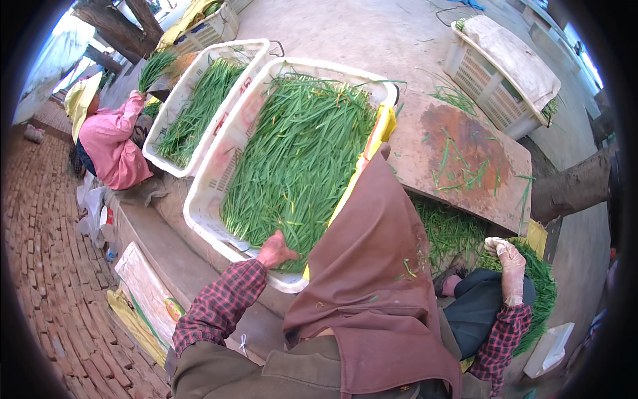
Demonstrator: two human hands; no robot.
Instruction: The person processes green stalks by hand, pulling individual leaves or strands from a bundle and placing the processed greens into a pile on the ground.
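White crates (199,219) of green chives (299,159): 2 | hands: 2 | left (275,251) gripping chives | right (508,256) grip unclear

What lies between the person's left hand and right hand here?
In the head view, a brown apron draped over the lap fills the stretch between the left hand, at the white crate of green chives, and the right hand.

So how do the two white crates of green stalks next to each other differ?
The near crate sits under the left hand, which rests at its rim; the far crate lies beside the person in pink. The near crate looks wider and is heaped almost wall to wall; the far crate shows a narrower strip of greens with bare white sides. Both are white slotted plastic holding long green stalks.
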